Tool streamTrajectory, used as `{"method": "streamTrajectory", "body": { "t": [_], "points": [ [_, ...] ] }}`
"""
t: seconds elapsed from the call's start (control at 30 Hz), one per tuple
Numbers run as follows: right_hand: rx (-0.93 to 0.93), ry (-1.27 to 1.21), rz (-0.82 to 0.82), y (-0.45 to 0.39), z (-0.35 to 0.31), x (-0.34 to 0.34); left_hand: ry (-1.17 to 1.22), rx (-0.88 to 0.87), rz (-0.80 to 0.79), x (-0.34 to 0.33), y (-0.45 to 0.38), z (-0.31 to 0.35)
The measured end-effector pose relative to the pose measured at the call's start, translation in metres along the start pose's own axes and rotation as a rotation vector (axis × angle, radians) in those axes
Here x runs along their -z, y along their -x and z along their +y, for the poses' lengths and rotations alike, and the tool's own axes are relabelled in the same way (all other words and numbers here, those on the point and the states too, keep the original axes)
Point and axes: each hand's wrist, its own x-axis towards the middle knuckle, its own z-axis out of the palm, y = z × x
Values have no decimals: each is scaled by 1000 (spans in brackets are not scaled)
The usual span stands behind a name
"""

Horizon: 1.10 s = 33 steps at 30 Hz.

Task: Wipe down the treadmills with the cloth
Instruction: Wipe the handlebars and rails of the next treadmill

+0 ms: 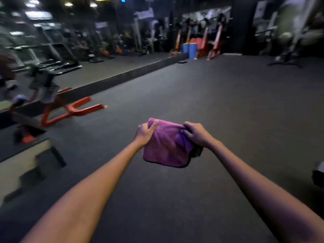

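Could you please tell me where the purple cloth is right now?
In the head view, the purple cloth is centre frame, held above the dark floor between the left hand and right hand.

Cloth [166,146] between both hands (treadmills [57,58] far left).

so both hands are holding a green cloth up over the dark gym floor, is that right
Not quite: the cloth is purple, not green. The head view shows the left hand and the right hand each gripping an upper corner of it, held up over the dark gym floor.
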Motion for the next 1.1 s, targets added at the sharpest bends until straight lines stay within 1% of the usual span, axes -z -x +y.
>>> {"method": "streamTrajectory", "body": {
  "t": [0.07,0.17,0.23,0.33,0.47,0.57,0.63,0.77,0.87,0.97,1.1],
  "points": [
    [-82,35,22,-12,40,27,2,-56,-75,-38,-39,27],
    [-203,72,109,-22,112,67,-8,-190,-148,-114,-91,74],
    [-259,99,110,-25,161,84,-62,-263,-204,-161,-112,99],
    [-341,110,121,-21,239,110,-107,-323,-313,-239,-138,126],
    [-456,161,135,-11,324,146,-144,-428,-459,-332,-173,173],
    [-566,162,152,-2,376,183,-132,-532,-548,-387,-191,225],
    [-629,143,201,4,405,215,-101,-583,-585,-426,-204,260],
    [-763,137,257,34,450,266,-25,-691,-662,-507,-208,318],
    [-890,34,399,55,485,292,92,-743,-719,-567,-197,363],
    [-947,-115,651,64,522,313,271,-748,-811,-630,-179,417],
    [-910,-145,901,72,574,358,419,-953,-989,-707,-166,490]
  ]
}}
